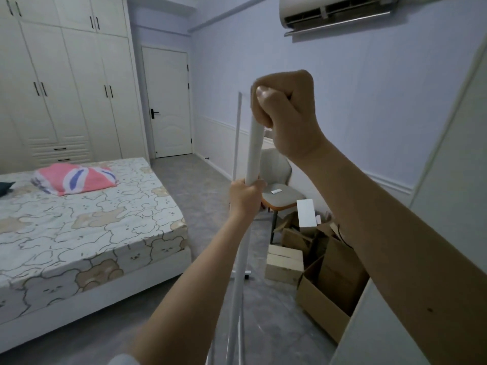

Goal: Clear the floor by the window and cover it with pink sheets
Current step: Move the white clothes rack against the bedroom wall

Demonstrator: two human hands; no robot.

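Note:
I hold a white upright pole (255,151) of a clothes rack in front of me. My right hand (287,111) is clenched around the pole's top end. My left hand (246,197) grips the same pole lower down. A second thin white pole (237,133) of the rack stands parallel just behind and to the left. The rack's foot with a small wheel (247,274) rests on the grey floor (210,196). No pink sheets for the floor are in view; a pink patterned pillow (75,180) lies on the bed.
A bed (87,233) with a bear-print sheet fills the left. Several cardboard boxes (324,272) and a grey chair (279,191) stand along the right wall. White wardrobes (68,83) and a closed door (168,101) are at the back. An air conditioner (334,14) hangs above.

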